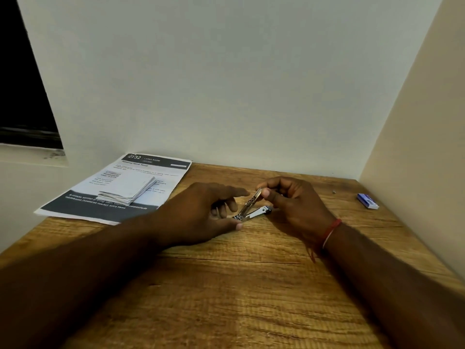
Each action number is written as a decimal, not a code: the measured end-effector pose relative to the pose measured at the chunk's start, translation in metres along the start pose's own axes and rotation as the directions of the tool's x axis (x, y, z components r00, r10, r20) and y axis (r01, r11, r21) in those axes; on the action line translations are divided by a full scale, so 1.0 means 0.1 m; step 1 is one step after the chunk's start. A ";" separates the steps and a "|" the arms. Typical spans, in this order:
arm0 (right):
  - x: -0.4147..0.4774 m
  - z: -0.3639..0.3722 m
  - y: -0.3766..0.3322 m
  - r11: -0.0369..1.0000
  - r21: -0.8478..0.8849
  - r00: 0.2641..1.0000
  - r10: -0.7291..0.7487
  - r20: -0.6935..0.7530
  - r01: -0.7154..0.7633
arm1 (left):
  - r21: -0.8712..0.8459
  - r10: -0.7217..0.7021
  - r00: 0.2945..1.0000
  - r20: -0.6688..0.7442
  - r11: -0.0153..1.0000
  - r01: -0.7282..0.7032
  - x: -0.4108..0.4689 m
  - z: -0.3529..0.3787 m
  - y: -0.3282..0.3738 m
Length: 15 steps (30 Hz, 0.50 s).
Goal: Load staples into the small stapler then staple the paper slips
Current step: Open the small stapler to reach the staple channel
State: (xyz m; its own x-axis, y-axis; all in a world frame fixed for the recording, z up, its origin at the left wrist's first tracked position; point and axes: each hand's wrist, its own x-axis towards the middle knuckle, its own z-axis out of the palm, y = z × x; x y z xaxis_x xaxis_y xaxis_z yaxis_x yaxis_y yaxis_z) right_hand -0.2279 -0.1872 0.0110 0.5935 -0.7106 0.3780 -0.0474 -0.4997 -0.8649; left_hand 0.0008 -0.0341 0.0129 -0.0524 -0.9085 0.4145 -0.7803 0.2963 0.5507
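Stapler (247,210), small and shiny metal, stands sprung open in a V mid-way across the grained wooden table (226,298). Your right hand (294,205) pinches its raised top arm between thumb and forefinger. Your left hand (201,212) spreads loose fingers, thumb tip touching the hinge. Paper slips (128,190) sit stacked well to the left.
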 end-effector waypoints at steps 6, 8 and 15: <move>-0.01 0.02 -0.02 1.000 -0.005 1.000 -0.012 0.027 0.012 | 0.195 0.165 0.986 0.040 0.966 -0.169 0.03 0.03 -0.02; -0.02 0.02 -0.02 1.000 -0.018 1.000 -0.014 0.026 0.015 | 0.197 0.177 0.984 0.035 0.964 -0.181 0.04 0.03 -0.02; -0.02 0.00 -0.03 0.997 -0.076 1.000 -0.003 0.024 0.004 | 0.116 0.142 0.990 -0.015 0.983 -0.139 0.05 0.05 -0.02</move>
State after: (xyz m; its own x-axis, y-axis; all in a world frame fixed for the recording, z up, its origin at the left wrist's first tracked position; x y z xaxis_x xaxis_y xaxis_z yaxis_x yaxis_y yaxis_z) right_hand -0.2287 -0.1840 0.0125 0.6130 -0.6970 0.3721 -0.1054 -0.5389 -0.8358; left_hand -0.0011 -0.0407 0.0104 -0.1534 -0.8529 0.4990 -0.8323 0.3837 0.4001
